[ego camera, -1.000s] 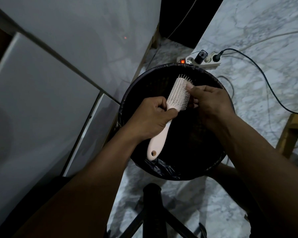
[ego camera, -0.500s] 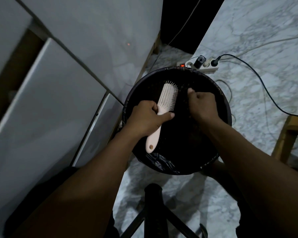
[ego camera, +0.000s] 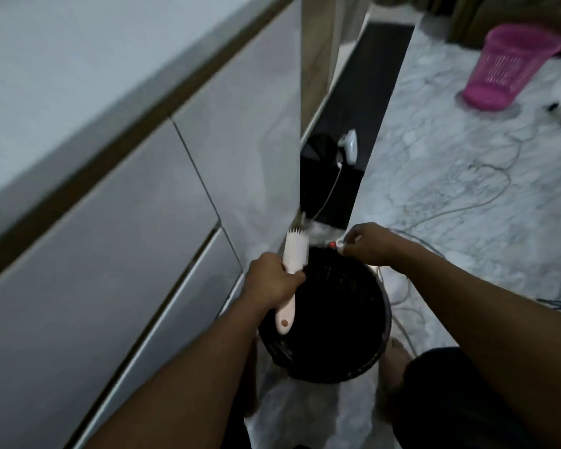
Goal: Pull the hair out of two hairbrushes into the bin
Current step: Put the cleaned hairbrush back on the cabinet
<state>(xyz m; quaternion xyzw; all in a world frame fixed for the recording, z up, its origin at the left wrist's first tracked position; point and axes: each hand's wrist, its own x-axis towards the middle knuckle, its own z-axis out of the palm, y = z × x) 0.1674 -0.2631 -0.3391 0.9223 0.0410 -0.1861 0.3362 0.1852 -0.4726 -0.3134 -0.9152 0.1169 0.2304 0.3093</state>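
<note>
Head view: marble floor (ego camera: 450, 176); left hand (ego camera: 272, 283) clasps hairbrush (ego camera: 66, 254); right hand (ego camera: 370, 246) pinched.

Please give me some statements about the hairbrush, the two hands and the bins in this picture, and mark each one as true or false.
1. The left hand holds the hairbrush by its handle. True.
2. The right hand is touching the hairbrush. False: it is apart from the brush, at the far rim of the black bin.
3. The hairbrush is lying at the bottom of the black bin. False: it is held above the bin's left edge.
4. A pink basket stands on the marble floor farther away. True.
5. The right hand is spread flat and open. False: its fingers are pinched together; whether they hold hair cannot be seen.
</note>
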